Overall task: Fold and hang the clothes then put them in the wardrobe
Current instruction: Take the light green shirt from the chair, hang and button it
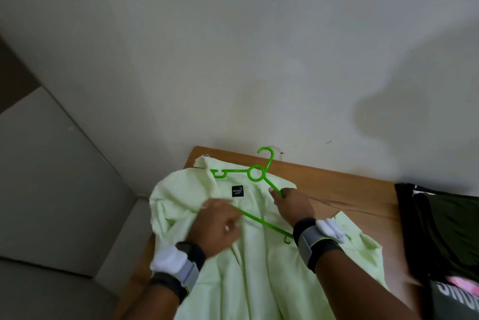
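okay, pale green shirt (pixel 259 268) is spread open on the wooden tabletop (pixel 350 195), collar (pixel 204 161) up at the far edge by the wall, black label (pixel 237 191) showing, so i'm looking at the inside of the back

the bright green hanger (pixel 263 171) lies on top of it, hook pointing off towards the wall

my right hand (pixel 290 203) is clamped on the hanger's right arm, thumb on top, fingers tucked under

my left hand (pixel 220 224) is blurred, fingers curled down where the lower bar meets the cloth, and i can't tell whether it has bar, fabric or both

the two hands are apart, one on each side of the hanger

by my reading this is the threading step: the hanger's arms have to go inside the shoulders, and neither looks seated yet

now the risks: the left arm of the hanger has a little notch hook, and that could snag the collar or a seam if i shove it in flat

if only one shoulder catches, the shirt will slide off sideways the moment i lift

part of the shirt hangs over the near edge of the tabletop, so a careless tug could drag the lot down

the pile of dark clothes (pixel 445 221) sits just to my right, and a swinging sleeve could drag across it

no wardrobe that i can make out in view
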The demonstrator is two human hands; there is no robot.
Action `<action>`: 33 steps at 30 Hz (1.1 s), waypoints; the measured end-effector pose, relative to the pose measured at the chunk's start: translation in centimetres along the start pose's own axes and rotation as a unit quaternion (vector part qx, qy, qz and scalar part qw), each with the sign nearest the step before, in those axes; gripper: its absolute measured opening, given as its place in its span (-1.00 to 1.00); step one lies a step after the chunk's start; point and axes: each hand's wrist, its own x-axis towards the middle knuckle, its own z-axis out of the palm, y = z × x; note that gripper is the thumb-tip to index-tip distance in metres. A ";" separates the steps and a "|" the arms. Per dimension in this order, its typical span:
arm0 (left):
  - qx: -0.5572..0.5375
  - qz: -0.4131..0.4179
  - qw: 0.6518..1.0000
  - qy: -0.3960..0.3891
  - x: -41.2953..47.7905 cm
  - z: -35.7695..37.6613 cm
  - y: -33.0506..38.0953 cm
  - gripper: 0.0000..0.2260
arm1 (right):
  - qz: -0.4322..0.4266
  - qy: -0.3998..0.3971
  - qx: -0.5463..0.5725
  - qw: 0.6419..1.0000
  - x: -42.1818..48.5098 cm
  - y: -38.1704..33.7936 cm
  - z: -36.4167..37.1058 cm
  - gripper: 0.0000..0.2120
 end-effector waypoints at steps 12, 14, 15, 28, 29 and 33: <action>0.141 -0.254 0.943 0.165 1.3 -5.3 -3.2 -0.35 | -0.068 -0.002 0.084 0.994 -1.8 0.5 1.7 -0.40; 0.191 -0.277 0.941 0.038 2.2 -6.7 -4.0 -0.25 | -0.085 -0.021 0.097 0.991 -2.1 0.2 1.4 -0.45; 0.213 -0.276 0.937 -0.016 2.6 -7.1 -3.9 -0.21 | -0.092 -0.032 0.112 0.989 -2.1 0.2 1.1 -0.48; 0.182 -0.231 0.949 0.116 -1.1 -7.0 -3.9 -0.47 | -0.005 -0.137 0.184 0.973 2.1 1.8 1.0 -0.69; 0.177 -0.234 0.947 0.127 -1.3 -7.4 -4.2 -0.51 | -0.014 -0.102 0.230 0.968 1.8 1.9 0.8 -0.71; 0.182 -0.270 0.935 0.143 -2.2 -8.6 -5.2 -0.55 | -0.046 0.031 0.388 0.920 0.5 2.0 -2.0 -0.85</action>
